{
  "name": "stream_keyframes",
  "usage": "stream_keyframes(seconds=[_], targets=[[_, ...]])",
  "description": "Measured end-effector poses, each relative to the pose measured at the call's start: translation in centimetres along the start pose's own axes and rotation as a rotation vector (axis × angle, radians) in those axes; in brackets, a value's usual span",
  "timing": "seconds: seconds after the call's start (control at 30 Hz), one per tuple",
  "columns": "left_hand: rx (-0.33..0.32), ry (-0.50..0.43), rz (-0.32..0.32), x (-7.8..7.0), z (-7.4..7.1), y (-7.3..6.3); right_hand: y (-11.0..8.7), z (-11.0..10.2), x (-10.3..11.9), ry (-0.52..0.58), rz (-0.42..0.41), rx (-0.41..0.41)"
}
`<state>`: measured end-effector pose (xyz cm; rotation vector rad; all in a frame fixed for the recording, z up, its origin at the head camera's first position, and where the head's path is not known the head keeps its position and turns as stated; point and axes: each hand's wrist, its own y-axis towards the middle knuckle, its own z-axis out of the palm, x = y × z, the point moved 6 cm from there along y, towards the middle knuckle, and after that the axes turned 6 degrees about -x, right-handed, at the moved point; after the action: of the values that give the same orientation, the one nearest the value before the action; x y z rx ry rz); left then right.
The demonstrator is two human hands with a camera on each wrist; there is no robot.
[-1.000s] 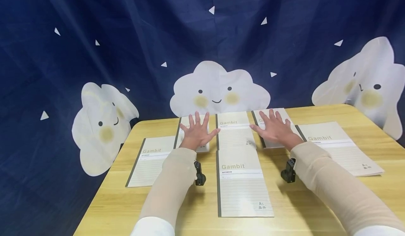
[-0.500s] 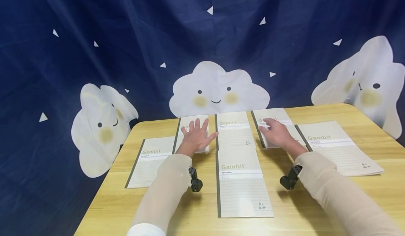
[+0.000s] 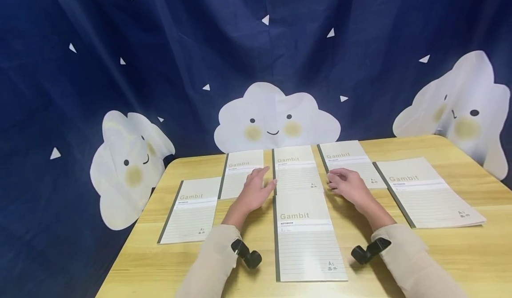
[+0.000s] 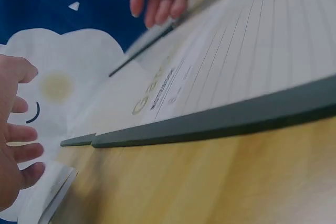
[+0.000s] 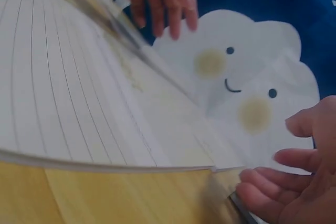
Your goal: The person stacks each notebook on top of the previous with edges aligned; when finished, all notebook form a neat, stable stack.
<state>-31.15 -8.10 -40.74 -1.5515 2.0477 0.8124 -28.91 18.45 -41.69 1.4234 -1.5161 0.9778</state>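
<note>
In the head view my left hand (image 3: pixel 256 189) hovers between the back left notebook (image 3: pixel 239 167) and the back middle notebook (image 3: pixel 296 171), holding nothing. Its fingers are loosely bent in the left wrist view. My right hand (image 3: pixel 349 186), also holding nothing, is over the near edge of the back right notebook (image 3: pixel 352 158), fingers loosely curled with gaps between them in the right wrist view. A front middle notebook (image 3: pixel 310 249) lies between my forearms, meeting the back middle one. All are cream "Gambit" notebooks with dark spines.
Outside the arms lie a left notebook (image 3: pixel 190 213) and a right notebook (image 3: pixel 430 193), the latter with slightly lifted pages. The wooden table (image 3: pixel 136 262) ends at a dark blue curtain (image 3: pixel 192 31) with cloud faces. Black wrist cameras (image 3: pixel 250 256) hang under both sleeves.
Both hands have drawn back toward the person from the back notebooks. Their spread fingers have relaxed and bent, uncovering the back left and back right covers. The notebooks lie as before.
</note>
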Motion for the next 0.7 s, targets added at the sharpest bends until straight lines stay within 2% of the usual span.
stream_keyframes(seconds=[0.13, 0.23, 0.37, 0.57, 0.7], targets=[[-0.001, -0.183, -0.053, 0.0, -0.2, -1.2, -1.0, 0.0, 0.1, 0.005, 0.054, 0.060], [0.016, -0.246, -0.110, 0.4, 0.2, -2.0, -1.7, 0.3, 0.0, -0.018, 0.086, 0.109], [0.013, -0.327, -0.150, 0.4, 0.7, -2.5, -2.4, 0.8, -0.1, 0.005, 0.116, 0.154], [0.031, -0.390, -0.210, 0.5, 1.7, -3.3, -2.7, 1.2, -0.4, 0.125, 0.155, 0.208], [0.015, -0.543, -0.281, 0.9, 1.9, -3.6, -2.6, 1.1, -0.4, 0.218, 0.186, 0.255]])
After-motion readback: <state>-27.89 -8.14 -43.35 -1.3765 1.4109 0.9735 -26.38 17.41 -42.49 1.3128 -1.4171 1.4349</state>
